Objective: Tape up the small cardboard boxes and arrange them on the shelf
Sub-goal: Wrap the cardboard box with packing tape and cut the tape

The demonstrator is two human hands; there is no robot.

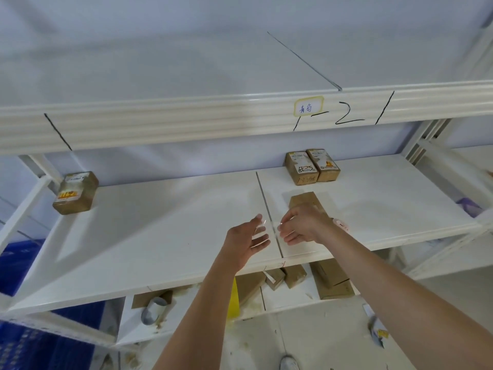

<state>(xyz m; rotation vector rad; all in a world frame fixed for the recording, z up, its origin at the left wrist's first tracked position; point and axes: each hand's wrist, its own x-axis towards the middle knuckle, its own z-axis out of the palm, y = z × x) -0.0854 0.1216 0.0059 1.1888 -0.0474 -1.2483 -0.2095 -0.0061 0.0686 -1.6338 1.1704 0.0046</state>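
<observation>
My two hands hover over the white middle shelf [160, 236], stretching a strip of clear tape [269, 232] between them. My left hand [246, 240] holds one end with its fingers mostly extended. My right hand [301, 225] pinches the other end with curled fingers. Just behind my right hand a plain small cardboard box [302, 200] lies on the shelf, partly hidden by that hand. A pinkish round object [341, 224] peeks out behind my right wrist; I cannot tell what it is.
Two labelled boxes [310, 168] stand side by side at the shelf's back, and another [76, 192] at its far left. The lower shelf holds several cardboard boxes [332, 280], a grey roll [153, 309] and a yellow item [233, 297]. Blue crates [21, 265] sit at the left.
</observation>
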